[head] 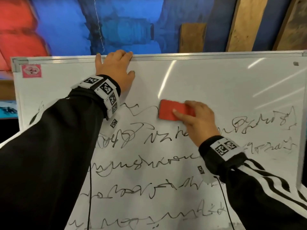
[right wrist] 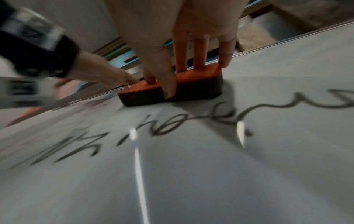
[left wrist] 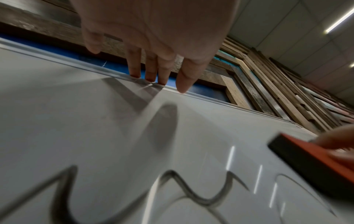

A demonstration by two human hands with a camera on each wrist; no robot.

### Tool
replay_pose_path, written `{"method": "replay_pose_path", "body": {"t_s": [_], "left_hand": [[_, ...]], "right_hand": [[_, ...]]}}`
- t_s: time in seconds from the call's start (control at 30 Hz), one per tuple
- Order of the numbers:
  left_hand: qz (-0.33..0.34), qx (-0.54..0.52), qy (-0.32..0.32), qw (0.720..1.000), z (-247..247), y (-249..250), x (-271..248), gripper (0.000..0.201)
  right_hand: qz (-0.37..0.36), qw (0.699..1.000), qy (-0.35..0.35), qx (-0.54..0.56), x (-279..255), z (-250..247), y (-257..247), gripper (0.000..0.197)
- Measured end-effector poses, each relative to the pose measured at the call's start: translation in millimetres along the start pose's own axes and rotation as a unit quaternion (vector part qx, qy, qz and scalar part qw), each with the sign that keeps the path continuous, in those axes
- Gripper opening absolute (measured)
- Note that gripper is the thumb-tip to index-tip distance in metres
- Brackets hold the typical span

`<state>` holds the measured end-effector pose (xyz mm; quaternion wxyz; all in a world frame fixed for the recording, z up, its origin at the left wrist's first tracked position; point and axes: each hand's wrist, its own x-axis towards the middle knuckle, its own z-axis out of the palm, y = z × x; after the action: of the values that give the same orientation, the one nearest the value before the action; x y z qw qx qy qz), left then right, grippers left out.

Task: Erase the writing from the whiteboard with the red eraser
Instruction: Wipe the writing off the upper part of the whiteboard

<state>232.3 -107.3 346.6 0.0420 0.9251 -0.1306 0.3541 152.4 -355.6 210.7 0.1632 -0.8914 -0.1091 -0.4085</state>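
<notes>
Both busy: my right hand (head: pixel 199 121) fingers clamp the red eraser (head: pixel 168 110) on the whiteboard (head: pixel 216 83); left hand (head: pixel 114 67) fingers straight on its twelve-o'clock rim.

Three views of one board: one from the head, one from each wrist.

The head camera looks forward and down at the board (head: pixel 216 80), near enough that both sleeves (head: pixel 49 155) fill its lower corners, with the wall (head: pixel 116 22) above. The left wrist camera lies low against the board under the left hand (left wrist: pixel 153 30), facing along the fingers to the rail (left wrist: pixel 210 97) and ceiling (left wrist: pixel 287 22); the eraser (left wrist: pixel 316 163) cuts in at its right edge. The right wrist camera lies equally low under the right hand (right wrist: pixel 182 30), facing the eraser close up, with the left wrist (right wrist: pixel 38 45) at its left edge. All three share the eraser and the rail; each wrist view shares with the head view the writing (head: pixel 149 163) nearest its own hand.
</notes>
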Motion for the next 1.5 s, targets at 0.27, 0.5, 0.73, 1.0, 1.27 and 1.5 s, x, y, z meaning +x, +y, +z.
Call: {"method": "replay_pose_path", "body": {"t_s": [0.27,0.5,0.73,1.0,1.27,1.5], "left_hand": [[0.019,0.009,-0.011,1.0,-3,-2,4,0.056],[0.03,0.003,0.0,1.0,-3,-16,-1,0.059],[-0.016,0.002,0.014,1.0,1,-64,-13,0.062],[-0.016,-0.011,0.027,0.999,-3,-85,-12,0.053],[-0.013,-0.015,0.027,0.999,-5,-86,-8,0.051],[-0.017,-0.043,0.047,0.998,4,-84,-11,0.054]], "right_hand": [[0.102,0.991,0.038,0.074,12,15,-30,0.038],[0.112,0.992,0.061,0.015,10,-2,-7,0.031],[0.087,0.993,0.018,0.073,8,27,-58,0.047],[0.069,0.996,0.052,-0.036,13,12,-51,0.037],[0.039,0.995,0.059,-0.071,12,13,-52,0.045],[-0.098,0.988,0.036,-0.111,22,39,-98,0.048]]}}
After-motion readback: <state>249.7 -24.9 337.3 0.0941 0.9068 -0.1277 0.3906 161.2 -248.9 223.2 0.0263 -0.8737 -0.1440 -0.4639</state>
